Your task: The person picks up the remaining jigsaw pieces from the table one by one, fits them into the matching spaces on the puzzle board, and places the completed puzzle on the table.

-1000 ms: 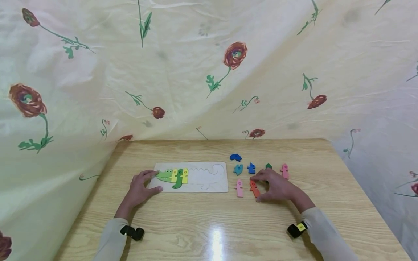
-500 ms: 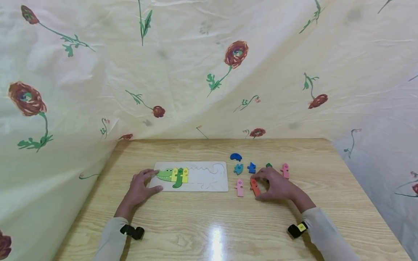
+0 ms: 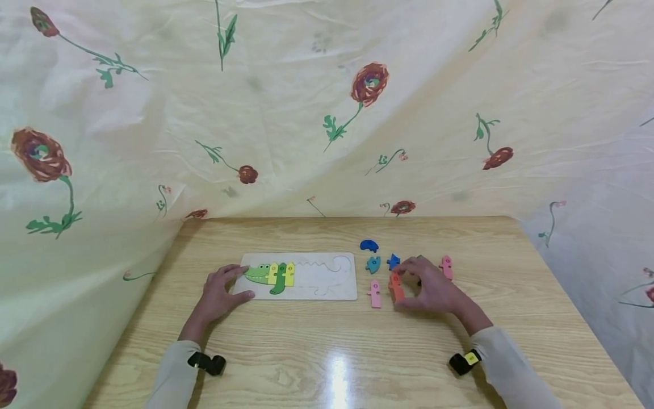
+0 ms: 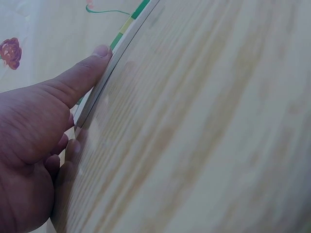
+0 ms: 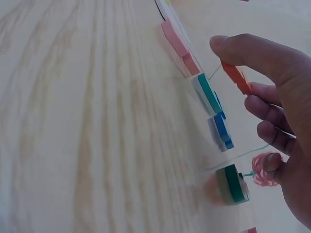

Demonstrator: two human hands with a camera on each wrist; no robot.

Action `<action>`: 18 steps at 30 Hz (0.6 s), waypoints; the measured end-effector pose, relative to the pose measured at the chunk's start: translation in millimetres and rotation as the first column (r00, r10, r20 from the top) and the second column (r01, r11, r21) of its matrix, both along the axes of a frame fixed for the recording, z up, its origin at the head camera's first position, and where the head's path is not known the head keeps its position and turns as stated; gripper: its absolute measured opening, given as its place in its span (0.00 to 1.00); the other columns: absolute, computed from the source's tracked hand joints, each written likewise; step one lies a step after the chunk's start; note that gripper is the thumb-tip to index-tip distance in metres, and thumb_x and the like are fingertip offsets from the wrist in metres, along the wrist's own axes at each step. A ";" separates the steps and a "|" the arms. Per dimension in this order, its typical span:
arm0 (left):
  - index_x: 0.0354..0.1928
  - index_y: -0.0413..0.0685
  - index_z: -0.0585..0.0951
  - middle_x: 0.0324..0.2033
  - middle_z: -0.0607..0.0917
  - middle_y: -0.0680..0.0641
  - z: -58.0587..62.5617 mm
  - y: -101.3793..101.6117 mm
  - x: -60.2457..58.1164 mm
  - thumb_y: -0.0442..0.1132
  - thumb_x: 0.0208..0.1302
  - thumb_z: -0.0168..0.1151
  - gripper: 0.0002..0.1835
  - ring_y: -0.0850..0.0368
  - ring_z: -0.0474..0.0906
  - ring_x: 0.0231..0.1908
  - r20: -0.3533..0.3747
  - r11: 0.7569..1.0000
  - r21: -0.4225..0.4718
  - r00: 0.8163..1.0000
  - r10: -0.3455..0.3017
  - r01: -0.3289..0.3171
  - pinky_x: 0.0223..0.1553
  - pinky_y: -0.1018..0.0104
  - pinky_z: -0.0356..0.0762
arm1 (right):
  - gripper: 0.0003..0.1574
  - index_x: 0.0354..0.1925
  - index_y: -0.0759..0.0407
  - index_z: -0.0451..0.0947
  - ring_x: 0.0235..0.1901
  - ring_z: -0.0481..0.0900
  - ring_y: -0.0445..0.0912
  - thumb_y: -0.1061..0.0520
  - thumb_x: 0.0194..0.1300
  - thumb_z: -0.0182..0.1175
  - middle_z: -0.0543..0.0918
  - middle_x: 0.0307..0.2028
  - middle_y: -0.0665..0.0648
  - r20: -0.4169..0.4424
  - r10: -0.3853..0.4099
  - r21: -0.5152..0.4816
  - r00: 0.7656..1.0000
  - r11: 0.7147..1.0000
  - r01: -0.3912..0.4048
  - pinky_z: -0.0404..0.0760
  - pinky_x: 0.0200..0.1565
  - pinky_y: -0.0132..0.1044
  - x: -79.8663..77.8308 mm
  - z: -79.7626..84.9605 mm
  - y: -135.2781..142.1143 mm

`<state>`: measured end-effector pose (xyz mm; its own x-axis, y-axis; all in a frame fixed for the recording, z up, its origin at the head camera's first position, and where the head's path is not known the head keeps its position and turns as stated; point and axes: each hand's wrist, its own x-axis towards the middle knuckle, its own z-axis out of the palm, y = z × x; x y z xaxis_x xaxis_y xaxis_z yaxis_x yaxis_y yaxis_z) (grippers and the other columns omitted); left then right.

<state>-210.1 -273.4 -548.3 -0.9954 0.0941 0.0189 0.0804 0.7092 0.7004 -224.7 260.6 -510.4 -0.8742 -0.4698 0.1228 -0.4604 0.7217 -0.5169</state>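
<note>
My right hand [image 3: 431, 288] pinches an orange puzzle piece [image 3: 395, 287] between thumb and fingertips. The right wrist view shows that orange piece [image 5: 235, 75] raised off the table. My left hand [image 3: 218, 294] holds the left end of a white puzzle board [image 3: 327, 292], its thumb [image 4: 87, 73] on the near edge in the left wrist view. Set in the board are a green crocodile head [image 3: 257, 275], two yellow pieces [image 3: 290, 275] and a green leg piece [image 3: 279, 281]. Outlines of a body and curled tail show on the board's right part.
Loose pieces lie right of the board: pink [image 3: 375, 294], teal [image 3: 373, 264], dark blue [image 3: 369, 245], blue [image 3: 393, 262] and another pink [image 3: 447, 267]. A green piece [image 5: 234, 184] is mostly behind my right hand in the head view. Flowered cloth [image 3: 286, 113] hangs behind the table.
My right hand has lifted the orange piece from the table and shifted it slightly away from me and left. The left hand and the board have stayed put.
</note>
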 end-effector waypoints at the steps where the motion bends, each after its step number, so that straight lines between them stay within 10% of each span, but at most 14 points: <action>1: 0.72 0.52 0.73 0.73 0.66 0.37 0.1 0.2 -0.1 0.53 0.57 0.77 0.41 0.33 0.54 0.71 0.000 1.000 0.001 1.000 0.000 0.000 0.67 0.30 0.51 | 0.44 0.59 0.48 0.81 0.52 0.73 0.49 0.35 0.46 0.81 0.80 0.54 0.50 -0.011 -0.003 -0.003 1.000 1.000 0.003 0.79 0.53 0.55 -0.5 0.8 -0.8; 18: 0.72 0.52 0.73 0.74 0.65 0.38 -0.8 -0.6 -0.8 0.55 0.57 0.77 0.42 0.34 0.54 0.71 0.013 1.000 0.000 1.000 0.005 -0.005 0.67 0.31 0.53 | 0.45 0.59 0.54 0.83 0.55 0.75 0.52 0.38 0.46 0.82 0.82 0.54 0.54 -0.116 0.033 -0.047 0.993 0.998 -0.039 0.79 0.55 0.58 -8.7 20.1 -22.9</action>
